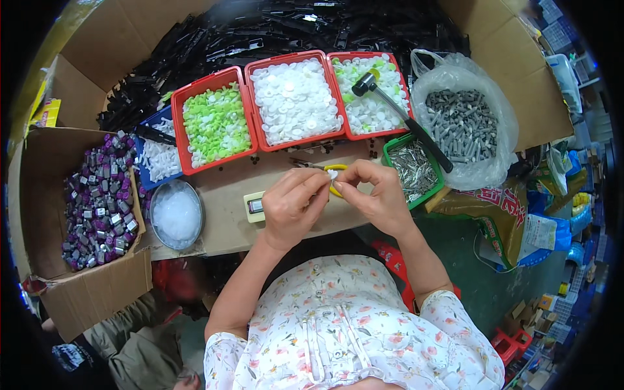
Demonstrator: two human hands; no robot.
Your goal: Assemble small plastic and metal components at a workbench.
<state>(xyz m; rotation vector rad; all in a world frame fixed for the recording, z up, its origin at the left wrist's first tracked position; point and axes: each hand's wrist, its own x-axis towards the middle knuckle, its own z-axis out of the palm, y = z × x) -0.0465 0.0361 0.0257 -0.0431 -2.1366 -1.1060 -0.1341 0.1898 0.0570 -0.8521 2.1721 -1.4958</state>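
Note:
In front of my chest both hands meet over the bench. A small white plastic piece (333, 174) shows between the fingertips, its exact shape partly covered. My left hand (291, 205) is closed in a pinch at one side of it. My right hand (378, 196) pinches it from the other side. Behind my fingers lie pliers with yellow handles (338, 168), partly hidden. Close to my left hand, a cream-coloured block (253, 214) sits on the bench with a small dark and silver piece (256, 206) in it.
Red trays hold green and white bits (214, 123), white discs (296, 101) and mixed discs (364, 107). A hammer (406, 117) lies across the right tray. Around these stand a green tray of metal pins (413, 170), a bag of grey parts (461, 123), a round dish (175, 214) and a purple-parts box (97, 279).

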